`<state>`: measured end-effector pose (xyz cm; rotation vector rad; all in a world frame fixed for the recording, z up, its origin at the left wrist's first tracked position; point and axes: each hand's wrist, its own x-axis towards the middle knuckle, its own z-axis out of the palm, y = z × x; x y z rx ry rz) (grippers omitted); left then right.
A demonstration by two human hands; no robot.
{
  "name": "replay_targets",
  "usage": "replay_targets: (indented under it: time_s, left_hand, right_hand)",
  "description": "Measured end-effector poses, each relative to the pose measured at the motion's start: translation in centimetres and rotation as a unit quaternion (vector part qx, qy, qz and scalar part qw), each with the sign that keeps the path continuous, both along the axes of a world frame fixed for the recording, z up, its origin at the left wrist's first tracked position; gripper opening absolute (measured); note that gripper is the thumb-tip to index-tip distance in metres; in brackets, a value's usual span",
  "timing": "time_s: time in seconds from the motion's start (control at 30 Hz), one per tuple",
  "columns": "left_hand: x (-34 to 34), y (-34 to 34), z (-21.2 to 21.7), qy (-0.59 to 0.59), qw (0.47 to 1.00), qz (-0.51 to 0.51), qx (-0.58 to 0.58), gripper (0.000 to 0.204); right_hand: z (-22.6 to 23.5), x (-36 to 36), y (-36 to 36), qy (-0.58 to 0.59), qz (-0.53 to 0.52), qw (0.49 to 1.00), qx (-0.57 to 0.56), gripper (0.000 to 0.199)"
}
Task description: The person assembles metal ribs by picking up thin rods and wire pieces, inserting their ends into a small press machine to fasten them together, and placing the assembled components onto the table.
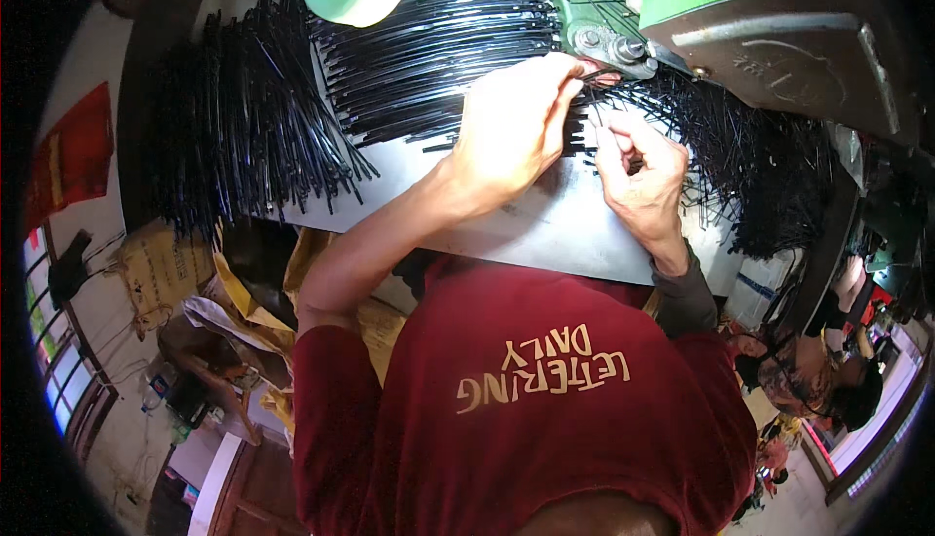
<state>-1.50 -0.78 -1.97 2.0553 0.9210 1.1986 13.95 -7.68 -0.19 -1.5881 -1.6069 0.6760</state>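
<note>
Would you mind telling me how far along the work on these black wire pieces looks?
Done, apparently: a tangled heap of black pieces beside the green machine. In hand: the left hand and right hand pinch pieces at the machine's mouth. Left: large fanned stacks of straight wires, seemingly most of them.

Rod bundles lie left on the table, the machine at its right.

Pretty cluttered workshop: a pale wall on the left with a red poster and loose wires, a bright window low in that corner, crumpled yellow sacks underneath, and daylight pouring in from the lower right.
</note>
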Motion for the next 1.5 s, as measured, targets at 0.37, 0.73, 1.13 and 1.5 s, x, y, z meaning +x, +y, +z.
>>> replay_targets:
  time_s: [0.37,0.73,1.13,1.5]
  left_hand:
    - [0.7,1.1,-1.0,-0.013,0.999,0.018,0.045,0.012]
    - [1.5,0.7,0.2,0.053,0.998,0.009,0.030,0.014]
    - [3.4,2.2,0.2,0.029,0.994,0.008,0.102,0.008]
    - [1.5,1.8,3.2,0.176,0.975,-0.051,0.121,0.020]
  right_hand:
    - [-0.8,0.2,1.3,0.014,-0.050,0.997,0.056,0.010]
    - [-0.4,0.3,1.5,0.109,-0.089,0.990,-0.010,0.009]
    - [-0.6,1.6,2.5,0.126,-0.112,0.986,0.018,0.011]
    - [-0.6,1.9,3.0,0.259,-0.094,0.958,-0.080,0.012]
